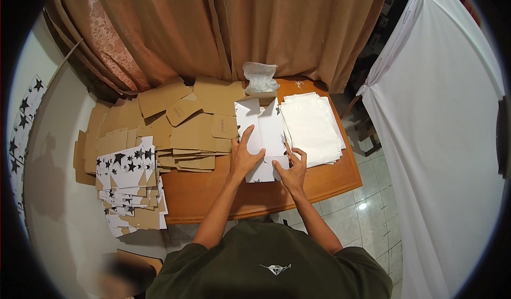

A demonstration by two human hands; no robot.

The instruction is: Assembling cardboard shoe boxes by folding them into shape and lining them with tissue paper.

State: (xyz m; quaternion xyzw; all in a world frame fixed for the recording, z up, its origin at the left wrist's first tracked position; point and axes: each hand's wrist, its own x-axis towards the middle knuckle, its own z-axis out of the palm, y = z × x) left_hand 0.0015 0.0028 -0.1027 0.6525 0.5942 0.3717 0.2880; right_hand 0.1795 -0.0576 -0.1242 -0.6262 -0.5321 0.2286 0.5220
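Note:
A white cardboard box (271, 134) printed with black stars lies in front of me on the wooden table, its flaps partly folded and its far end raised. My left hand (246, 158) grips its left side, thumb over the white panel and fingers along the edge. At the near right corner, my right hand (293, 172) holds the box with its thumb on the near flap and its fingers around the right side. Some of the fingers are hidden behind the cardboard. Just right of the box is a stack of white sheets (311, 129).
Brown flat cardboard pieces (197, 131) are piled across the table's left side. Star-printed cardboard blanks (125, 163) stack at the near left. A clear plastic bag (260, 76) stands behind the box. Brown curtains (287, 27) hang beyond the wooden table (197, 198); a white cloth (442, 129) hangs right.

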